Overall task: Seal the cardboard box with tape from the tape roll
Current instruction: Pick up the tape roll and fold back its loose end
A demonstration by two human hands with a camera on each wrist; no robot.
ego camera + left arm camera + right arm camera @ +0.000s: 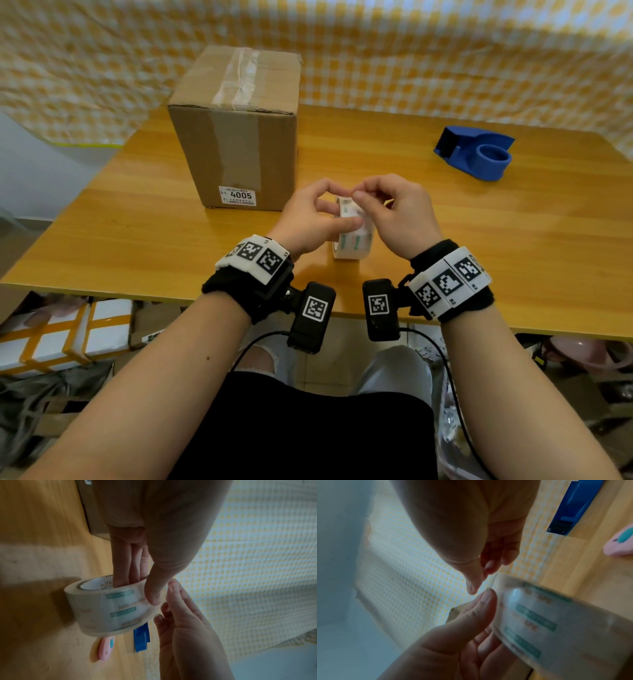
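The brown cardboard box (236,137) stands upright at the table's left middle, with old clear tape along its top seam. A clear tape roll (352,236) with green print is held on edge just above the table in front of me. My left hand (322,219) grips it, fingers (126,566) pushed through the core and thumb (152,595) on the outer face. My right hand (373,202) hovers at the roll's top edge with bent fingers. Its index fingertip (491,566) is at the roll's rim (498,577), and its thumb (473,585) stays clear of the roll.
A blue tape dispenser (476,154) sits at the right back of the wooden table (137,233). A pink cutter (107,647) lies near it. A yellow checked cloth (411,51) hangs behind. Boxes and clutter lie under the table on both sides.
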